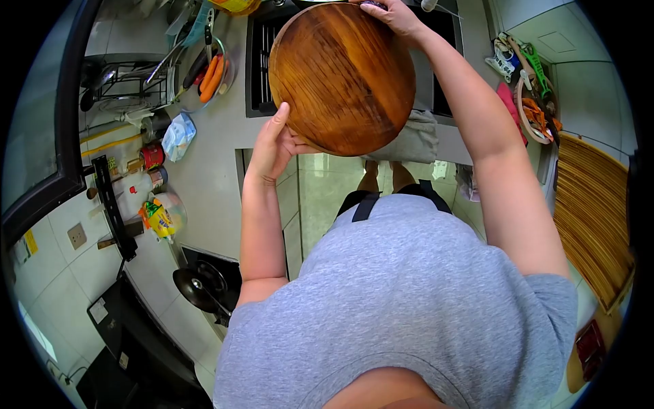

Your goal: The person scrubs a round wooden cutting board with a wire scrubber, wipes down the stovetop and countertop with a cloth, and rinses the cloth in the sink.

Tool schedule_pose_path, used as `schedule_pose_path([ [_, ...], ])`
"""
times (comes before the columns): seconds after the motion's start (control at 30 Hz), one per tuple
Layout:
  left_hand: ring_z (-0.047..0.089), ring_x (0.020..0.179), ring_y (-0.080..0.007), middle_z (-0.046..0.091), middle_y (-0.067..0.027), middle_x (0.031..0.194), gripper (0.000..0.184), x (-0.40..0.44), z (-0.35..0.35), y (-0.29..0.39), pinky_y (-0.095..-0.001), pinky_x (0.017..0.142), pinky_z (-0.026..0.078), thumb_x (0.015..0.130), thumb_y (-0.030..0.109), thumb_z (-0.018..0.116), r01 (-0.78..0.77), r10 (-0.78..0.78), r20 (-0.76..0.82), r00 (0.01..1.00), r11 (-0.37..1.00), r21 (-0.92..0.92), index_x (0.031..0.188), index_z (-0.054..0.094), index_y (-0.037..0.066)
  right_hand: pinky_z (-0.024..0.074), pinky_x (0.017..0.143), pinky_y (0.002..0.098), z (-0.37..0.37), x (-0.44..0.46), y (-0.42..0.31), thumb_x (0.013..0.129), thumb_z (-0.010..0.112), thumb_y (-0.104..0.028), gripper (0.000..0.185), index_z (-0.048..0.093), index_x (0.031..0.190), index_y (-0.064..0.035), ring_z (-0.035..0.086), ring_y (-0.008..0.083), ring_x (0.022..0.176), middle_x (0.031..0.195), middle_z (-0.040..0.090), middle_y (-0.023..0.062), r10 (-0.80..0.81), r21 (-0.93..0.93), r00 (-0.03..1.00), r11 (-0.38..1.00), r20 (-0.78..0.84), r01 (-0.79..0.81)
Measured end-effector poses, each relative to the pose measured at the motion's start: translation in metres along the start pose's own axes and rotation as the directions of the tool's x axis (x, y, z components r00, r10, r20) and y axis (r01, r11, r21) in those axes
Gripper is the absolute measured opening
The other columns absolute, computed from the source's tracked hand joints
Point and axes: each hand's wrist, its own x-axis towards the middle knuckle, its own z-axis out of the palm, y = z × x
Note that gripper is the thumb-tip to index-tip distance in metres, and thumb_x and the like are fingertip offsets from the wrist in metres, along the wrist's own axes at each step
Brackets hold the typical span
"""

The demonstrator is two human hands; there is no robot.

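A round brown wooden board (344, 78) is held up over the sink (259, 68) and the counter's front edge. My left hand (276, 144) grips its lower left rim, with the thumb on the face and the fingers behind it. At the top right rim my right hand (394, 15) holds the board, its fingers partly out of sight at the frame's upper edge. Something small and dark shows by the right fingertips; I cannot make it out. Below the board a grey cloth (417, 140) hangs at the counter edge.
On the left stand a glass bowl (228, 68) with carrots (212, 76), a dish rack (129, 85), a blue-white packet (178, 136) and a red can (152, 155). A black pan (197, 285) is lower left. At right are a basket (536, 109) and a slatted brown mat (591, 211).
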Motion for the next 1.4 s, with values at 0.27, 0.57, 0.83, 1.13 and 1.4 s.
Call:
schedule_pose_path([
  [0.27,0.059,0.122,-0.0353,0.059,-0.0187,0.135,0.056,0.006,0.028,-0.023,-0.0558,0.099,0.051,0.090,0.013,0.063,0.174,-0.156,0.169,0.973,0.980,-0.099,0.141,0.046,-0.003,0.0444,0.103,0.0307,0.029,0.008,-0.019,0.101,0.061,-0.019,0.035,0.062,0.133,-0.0040,0.059,0.0169,0.116,0.125,0.067,0.0077,-0.251,-0.139,0.966,0.956,0.058,0.257],
  [0.57,0.063,0.114,-0.0378,0.059,-0.0215,0.130,0.047,0.032,0.061,-0.079,-0.0576,0.090,0.059,0.095,0.013,0.057,0.023,-0.008,0.048,0.999,0.948,-0.318,0.136,0.046,-0.007,0.0355,0.116,0.0439,0.129,-0.145,-0.044,0.094,0.062,-0.011,0.041,0.061,0.135,-0.0172,0.043,0.0337,0.140,0.145,0.053,0.0118,-0.302,-0.440,0.953,0.860,-0.031,0.258],
  [0.83,0.061,0.118,-0.0431,0.058,-0.0254,0.132,0.052,0.022,0.072,-0.072,-0.0610,0.096,0.054,0.094,0.012,0.050,-0.078,0.101,0.064,0.993,0.953,-0.293,0.140,0.040,-0.010,0.0355,0.116,0.0416,0.058,-0.122,0.038,0.099,0.053,-0.013,0.039,0.057,0.137,-0.0049,0.045,0.0343,0.138,0.144,0.052,0.0171,-0.204,-0.554,0.963,0.829,-0.175,0.075],
  [1.13,0.060,0.118,-0.0425,0.057,-0.0239,0.133,0.051,0.019,0.075,-0.077,-0.0596,0.096,0.055,0.094,0.010,0.050,-0.060,0.080,0.060,0.995,0.956,-0.288,0.141,0.039,-0.008,0.0386,0.114,0.0388,0.057,-0.106,0.042,0.098,0.053,-0.008,0.041,0.056,0.139,-0.0109,0.047,0.0323,0.136,0.142,0.053,0.0146,-0.142,-0.554,0.956,0.832,-0.258,-0.025],
  [1.4,0.066,0.109,-0.0319,0.062,-0.0168,0.125,0.041,0.027,0.075,-0.089,-0.0513,0.092,0.059,0.094,0.008,0.057,0.039,-0.016,0.089,0.996,0.964,-0.264,0.132,0.050,-0.006,0.0392,0.113,0.0415,0.111,-0.117,-0.025,0.099,0.056,-0.010,0.038,0.059,0.137,-0.0158,0.046,0.0327,0.138,0.145,0.053,0.0119,-0.408,-0.505,0.913,0.794,-0.032,0.337],
])
